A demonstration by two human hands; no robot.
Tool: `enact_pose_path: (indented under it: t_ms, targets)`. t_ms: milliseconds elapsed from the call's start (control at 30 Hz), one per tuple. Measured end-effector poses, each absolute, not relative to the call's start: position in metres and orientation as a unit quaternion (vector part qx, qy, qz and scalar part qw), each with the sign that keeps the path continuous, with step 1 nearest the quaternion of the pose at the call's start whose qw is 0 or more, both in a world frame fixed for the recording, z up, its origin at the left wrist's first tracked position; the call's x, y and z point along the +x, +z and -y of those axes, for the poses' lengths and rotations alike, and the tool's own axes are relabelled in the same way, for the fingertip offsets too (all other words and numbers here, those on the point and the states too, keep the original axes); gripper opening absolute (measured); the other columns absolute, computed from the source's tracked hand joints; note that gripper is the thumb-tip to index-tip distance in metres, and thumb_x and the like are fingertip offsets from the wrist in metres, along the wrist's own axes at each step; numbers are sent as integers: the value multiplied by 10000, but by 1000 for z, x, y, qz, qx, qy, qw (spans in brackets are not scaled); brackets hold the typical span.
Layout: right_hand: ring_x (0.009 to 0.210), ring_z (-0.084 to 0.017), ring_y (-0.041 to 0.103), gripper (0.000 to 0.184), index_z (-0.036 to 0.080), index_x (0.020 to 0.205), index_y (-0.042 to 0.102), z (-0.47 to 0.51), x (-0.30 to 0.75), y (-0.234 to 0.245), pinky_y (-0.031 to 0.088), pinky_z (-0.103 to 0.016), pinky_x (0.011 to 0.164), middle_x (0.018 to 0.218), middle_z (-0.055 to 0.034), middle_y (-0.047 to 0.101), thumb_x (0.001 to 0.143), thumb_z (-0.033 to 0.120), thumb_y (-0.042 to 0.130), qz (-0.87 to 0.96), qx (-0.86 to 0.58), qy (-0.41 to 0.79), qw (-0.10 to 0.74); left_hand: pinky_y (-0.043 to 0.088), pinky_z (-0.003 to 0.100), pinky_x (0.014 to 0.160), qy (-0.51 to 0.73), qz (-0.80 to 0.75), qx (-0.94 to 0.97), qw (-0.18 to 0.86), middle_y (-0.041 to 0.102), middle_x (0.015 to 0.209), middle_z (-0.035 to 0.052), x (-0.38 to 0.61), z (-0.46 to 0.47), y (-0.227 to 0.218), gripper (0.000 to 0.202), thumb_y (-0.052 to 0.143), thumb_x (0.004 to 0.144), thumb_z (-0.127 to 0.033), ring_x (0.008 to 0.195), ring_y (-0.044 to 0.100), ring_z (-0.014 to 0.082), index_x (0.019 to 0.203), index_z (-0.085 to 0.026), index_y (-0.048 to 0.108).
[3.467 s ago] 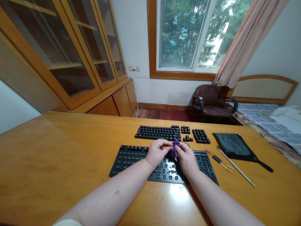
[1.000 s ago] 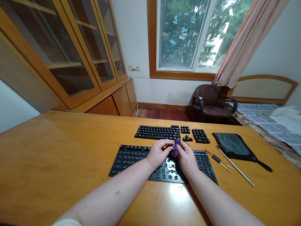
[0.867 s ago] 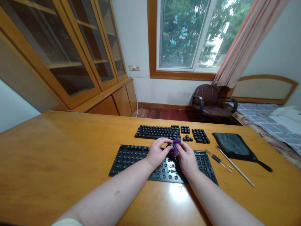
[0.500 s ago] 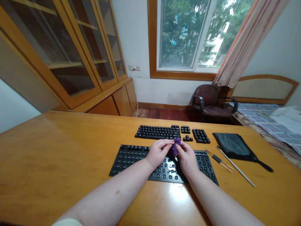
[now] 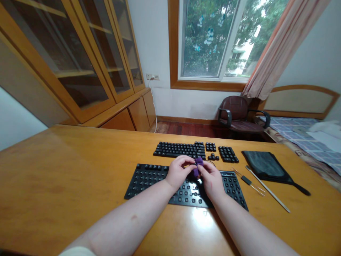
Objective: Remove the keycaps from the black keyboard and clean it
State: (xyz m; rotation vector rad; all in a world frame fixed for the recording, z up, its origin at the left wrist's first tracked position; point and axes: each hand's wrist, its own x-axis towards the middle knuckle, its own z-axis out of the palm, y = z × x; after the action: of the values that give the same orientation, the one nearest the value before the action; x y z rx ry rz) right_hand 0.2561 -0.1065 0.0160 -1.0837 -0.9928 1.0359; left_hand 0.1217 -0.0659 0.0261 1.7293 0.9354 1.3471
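Observation:
Both my hands meet over a black keyboard base (image 5: 149,179) with most of its keycaps off; a few keys stay along its top left edge. My left hand (image 5: 179,173) pinches a small bunched purple cloth (image 5: 196,172) from the left. From the other side, my right hand (image 5: 212,177) grips the same cloth with thumb and fingers. Whether something small is wrapped inside the cloth, I cannot tell. Behind the base lie loose black keycaps (image 5: 177,149), laid out in keyboard order, with number-pad keycaps (image 5: 228,154) to their right.
Right of the base lie a wire keycap puller (image 5: 246,180) with a dark handle and a thin pale brush (image 5: 269,190). A black mesh pouch (image 5: 263,164) with a strap rests beyond them. A brown armchair (image 5: 236,112) stands past the desk's far edge.
The purple cloth has shifted slightly left and turned between my fingers. My left fingers have bent a little more; both hands keep hold of the cloth above the base.

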Motion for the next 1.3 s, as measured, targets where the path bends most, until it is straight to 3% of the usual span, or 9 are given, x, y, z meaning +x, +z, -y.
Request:
enact_pose_path:
  t_ms: [200, 433, 667, 933, 1133, 1300]
  targets:
    - [533, -121, 498, 251, 162, 879, 673, 107, 257, 18, 434, -255, 520, 689, -17, 625, 740, 370, 661, 422, -479, 438, 632, 498, 340, 887, 510, -341, 681, 399, 697, 956, 63, 123, 68, 28, 126, 559, 815, -183, 924, 641, 174, 842, -176, 682]
    - [572, -143, 513, 231, 185, 884, 682, 109, 257, 20, 442, -265, 535, 747, -27, 643, 752, 372, 645, 443, -482, 435, 617, 529, 321, 796, 528, -365, 644, 416, 671, 864, 53, 125, 66, 23, 89, 654, 727, -160, 822, 639, 167, 816, -161, 654]
    - [588, -134, 521, 227, 198, 894, 699, 107, 259, 17, 434, -250, 527, 807, -24, 654, 741, 361, 662, 453, -466, 455, 608, 539, 308, 774, 516, -339, 584, 527, 691, 810, 32, 125, 63, 22, 177, 711, 645, -127, 772, 653, 149, 808, -148, 646]
    - [556, -136, 508, 248, 166, 876, 676, 105, 260, 15, 426, -254, 534, 667, -11, 612, 765, 385, 637, 445, -481, 442, 613, 549, 318, 785, 492, -360, 609, 507, 701, 848, 57, 125, 65, 19, 186, 712, 668, -167, 792, 666, 163, 842, -139, 655]
    - [612, -158, 546, 255, 188, 899, 668, 107, 257, 20, 453, -273, 576, 747, -22, 637, 750, 394, 649, 450, -477, 443, 611, 555, 307, 772, 503, -350, 620, 491, 702, 854, 56, 125, 66, 19, 153, 680, 706, -190, 791, 671, 164, 851, -146, 657]
    - [572, -159, 524, 229, 177, 827, 666, 109, 257, 24, 439, -278, 569, 612, -3, 586, 770, 395, 624, 462, -498, 417, 605, 552, 315, 786, 491, -358, 655, 449, 700, 872, 56, 124, 68, 19, 152, 676, 716, -194, 805, 668, 168, 863, -154, 663]
